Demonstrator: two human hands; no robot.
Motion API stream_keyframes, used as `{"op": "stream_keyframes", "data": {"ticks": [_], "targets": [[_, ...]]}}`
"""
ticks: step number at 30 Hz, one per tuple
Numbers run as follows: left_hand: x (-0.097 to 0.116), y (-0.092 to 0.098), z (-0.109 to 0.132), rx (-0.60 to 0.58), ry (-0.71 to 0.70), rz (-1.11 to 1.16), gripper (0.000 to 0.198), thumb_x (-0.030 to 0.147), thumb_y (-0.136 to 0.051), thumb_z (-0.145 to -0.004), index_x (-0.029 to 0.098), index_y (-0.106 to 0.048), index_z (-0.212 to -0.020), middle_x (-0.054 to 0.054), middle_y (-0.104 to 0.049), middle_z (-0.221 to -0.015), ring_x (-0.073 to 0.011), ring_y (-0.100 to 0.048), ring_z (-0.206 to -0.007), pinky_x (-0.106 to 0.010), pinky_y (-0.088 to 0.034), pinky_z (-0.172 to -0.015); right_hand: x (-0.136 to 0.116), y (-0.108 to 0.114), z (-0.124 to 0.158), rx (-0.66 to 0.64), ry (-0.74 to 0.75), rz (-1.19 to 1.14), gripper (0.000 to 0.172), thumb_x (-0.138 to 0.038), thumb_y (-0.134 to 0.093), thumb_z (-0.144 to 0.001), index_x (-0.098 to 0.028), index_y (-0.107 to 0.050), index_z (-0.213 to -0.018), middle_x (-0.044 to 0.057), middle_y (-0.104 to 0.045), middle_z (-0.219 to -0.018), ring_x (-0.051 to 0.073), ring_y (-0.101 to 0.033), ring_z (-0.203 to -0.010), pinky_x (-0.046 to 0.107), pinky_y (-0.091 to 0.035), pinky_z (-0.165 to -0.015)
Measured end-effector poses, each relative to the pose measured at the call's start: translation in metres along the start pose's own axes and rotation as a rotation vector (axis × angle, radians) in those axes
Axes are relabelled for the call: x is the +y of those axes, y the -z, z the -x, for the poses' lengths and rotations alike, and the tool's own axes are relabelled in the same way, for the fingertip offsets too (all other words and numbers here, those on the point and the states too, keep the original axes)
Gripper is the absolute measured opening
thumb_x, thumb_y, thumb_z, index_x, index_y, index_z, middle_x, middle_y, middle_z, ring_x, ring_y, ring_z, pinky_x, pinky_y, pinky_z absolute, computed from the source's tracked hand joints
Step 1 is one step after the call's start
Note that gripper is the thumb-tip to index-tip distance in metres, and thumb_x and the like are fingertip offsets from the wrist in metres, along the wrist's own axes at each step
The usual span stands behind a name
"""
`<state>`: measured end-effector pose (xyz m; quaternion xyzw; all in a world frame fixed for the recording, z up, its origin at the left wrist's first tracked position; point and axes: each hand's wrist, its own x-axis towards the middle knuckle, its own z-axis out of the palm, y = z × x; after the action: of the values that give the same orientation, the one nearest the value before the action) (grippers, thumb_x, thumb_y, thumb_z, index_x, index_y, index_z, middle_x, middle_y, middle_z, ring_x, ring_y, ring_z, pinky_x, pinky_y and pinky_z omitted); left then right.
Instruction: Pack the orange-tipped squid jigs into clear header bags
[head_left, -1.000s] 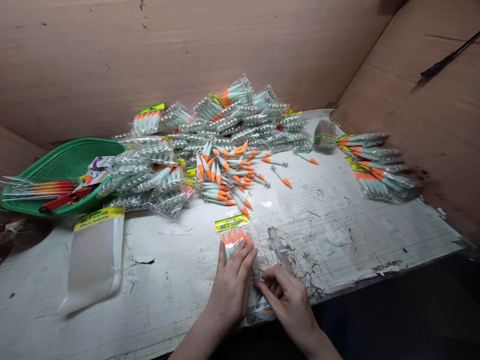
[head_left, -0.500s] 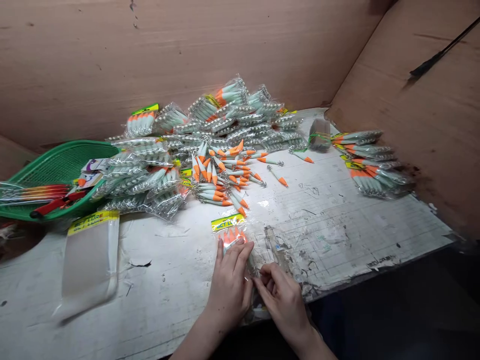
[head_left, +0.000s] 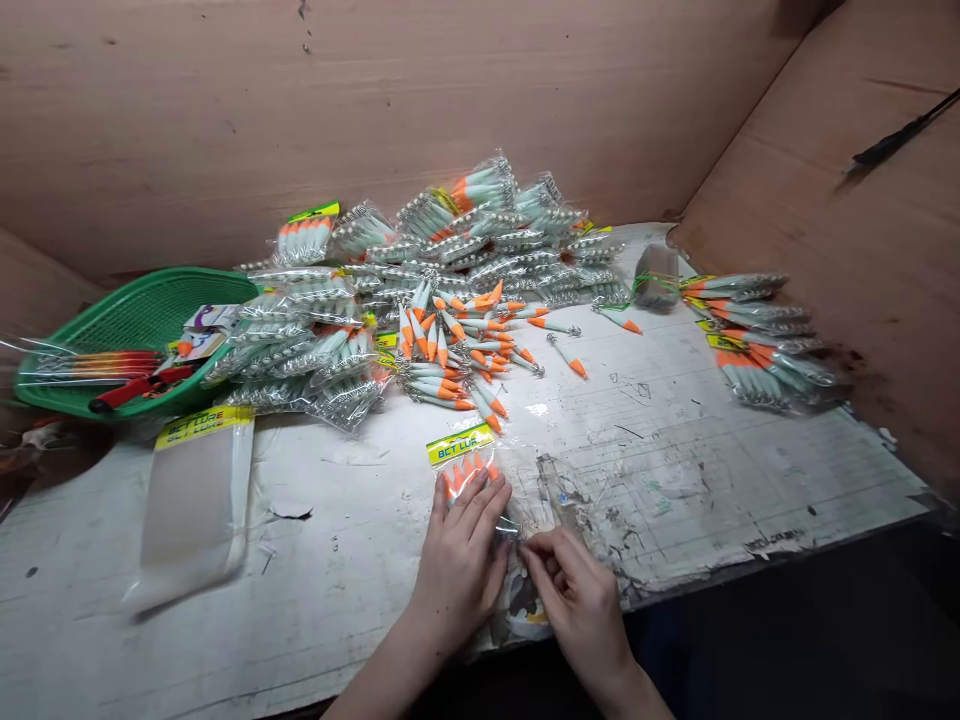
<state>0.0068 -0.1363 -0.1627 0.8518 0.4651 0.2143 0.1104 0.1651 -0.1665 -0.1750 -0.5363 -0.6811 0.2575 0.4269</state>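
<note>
A clear plastic bag of fishing lures (head_left: 466, 461) with a yellow header lies near the table's front edge, its orange lure tips showing side by side. My left hand (head_left: 461, 545) rests flat across it, fingers stretched out and pressing down, hiding most of the lures. Just to the right, my right hand (head_left: 574, 585) is closed in a pinch at the lower right side of the bag; the fingertips partly hide what they grip. Loose orange and pale green lures (head_left: 442, 345) with metal hooks are heaped beyond the hands.
Many packed lure bags (head_left: 465, 235) are piled along the back wall, with more bags (head_left: 765, 340) at the right. A green basket (head_left: 142, 290) holds red-handled pliers (head_left: 142, 388). Flat unfilled bags (head_left: 195, 500) lie at the left. A small clear box (head_left: 656, 278) stands at the back right.
The camera view has shifted, so the scene sits slightly further right. My left hand stays on the bag, and my right hand remains pinched beside it, barely moved.
</note>
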Motion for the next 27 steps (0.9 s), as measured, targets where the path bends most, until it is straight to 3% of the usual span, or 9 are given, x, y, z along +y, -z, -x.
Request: {"op": "stream_keyframes", "data": {"ticks": [5,10,14,19,21,23,25,27], "targets": [[0.002,0.002,-0.002,-0.057,-0.025,0.06,0.064,0.013,-0.048,-0.078,0.014,-0.032,-0.139,-0.013,-0.048,-0.14,-0.0278,-0.031,-0.137,-0.059,-0.004,-0.114,0.0,0.001,0.001,-0.032,-0.018,-0.042,0.013,-0.012,-0.046,-0.09,-0.019,-0.056,-0.086,0.002,-0.058,-0.074,0.011,-0.057,-0.061,0.018,-0.045,-0.05],[0.001,0.001,-0.004,0.016,-0.009,0.048,0.057,0.01,-0.045,-0.079,0.012,-0.036,-0.134,-0.011,-0.055,-0.133,-0.0246,-0.034,-0.136,-0.054,0.0,-0.115,-0.002,-0.001,0.002,0.013,-0.108,-0.006,0.006,-0.015,-0.052,-0.087,-0.018,-0.056,-0.082,-0.001,-0.056,-0.066,0.008,-0.051,-0.049,0.017,-0.042,-0.042],[-0.002,0.002,-0.006,-0.059,-0.045,0.072,0.065,0.015,-0.05,-0.075,0.013,-0.033,-0.138,-0.013,-0.048,-0.14,-0.0285,-0.028,-0.139,-0.058,0.0,-0.114,-0.002,-0.003,0.003,0.024,-0.101,0.003,0.013,-0.015,-0.05,-0.087,-0.018,-0.056,-0.076,-0.001,-0.053,-0.064,0.008,-0.051,-0.049,0.017,-0.041,-0.042],[-0.002,0.001,-0.006,-0.017,-0.048,0.009,0.056,0.013,-0.045,-0.085,0.014,-0.031,-0.139,-0.012,-0.051,-0.137,-0.0262,-0.03,-0.138,-0.058,0.0,-0.113,-0.001,-0.006,0.003,0.012,-0.068,-0.004,0.015,-0.015,-0.047,-0.089,-0.018,-0.057,-0.078,-0.001,-0.052,-0.065,0.008,-0.049,-0.049,0.017,-0.039,-0.041],[-0.004,0.008,0.002,-0.02,-0.017,0.0,0.059,0.019,-0.049,-0.086,0.015,-0.028,-0.14,-0.014,-0.045,-0.141,-0.0294,-0.025,-0.139,-0.06,-0.006,-0.113,-0.002,-0.002,0.003,0.002,-0.071,-0.017,0.014,-0.015,-0.047,-0.089,-0.018,-0.057,-0.081,0.0,-0.053,-0.068,0.009,-0.051,-0.051,0.017,-0.041,-0.043],[-0.005,0.017,0.017,0.006,0.071,0.003,0.065,0.026,-0.056,-0.084,0.015,-0.027,-0.141,-0.016,-0.041,-0.142,-0.0328,-0.027,-0.137,-0.058,-0.021,-0.11,-0.006,0.006,0.002,0.019,-0.074,-0.018,0.008,-0.016,-0.049,-0.089,-0.018,-0.057,-0.089,0.001,-0.055,-0.073,0.009,-0.052,-0.053,0.018,-0.043,-0.044],[-0.007,0.023,0.034,0.085,0.204,0.009,0.067,0.031,-0.061,-0.082,0.016,-0.03,-0.139,-0.017,-0.049,-0.13,-0.0306,-0.043,-0.124,-0.049,-0.04,-0.099,-0.014,0.015,0.001,0.066,-0.033,0.01,0.009,-0.015,-0.052,-0.088,-0.018,-0.057,-0.095,0.002,-0.055,-0.077,0.009,-0.052,-0.054,0.019,-0.045,-0.046],[-0.007,0.023,0.047,0.156,0.3,0.007,0.065,0.034,-0.064,-0.08,0.018,-0.034,-0.136,-0.012,-0.057,-0.11,-0.026,-0.054,-0.102,-0.042,-0.048,-0.084,-0.023,0.019,0.0,0.045,0.075,0.037,0.011,-0.011,-0.054,-0.087,-0.019,-0.058,-0.094,0.002,-0.056,-0.075,0.011,-0.053,-0.057,0.021,-0.047,-0.051]]}}
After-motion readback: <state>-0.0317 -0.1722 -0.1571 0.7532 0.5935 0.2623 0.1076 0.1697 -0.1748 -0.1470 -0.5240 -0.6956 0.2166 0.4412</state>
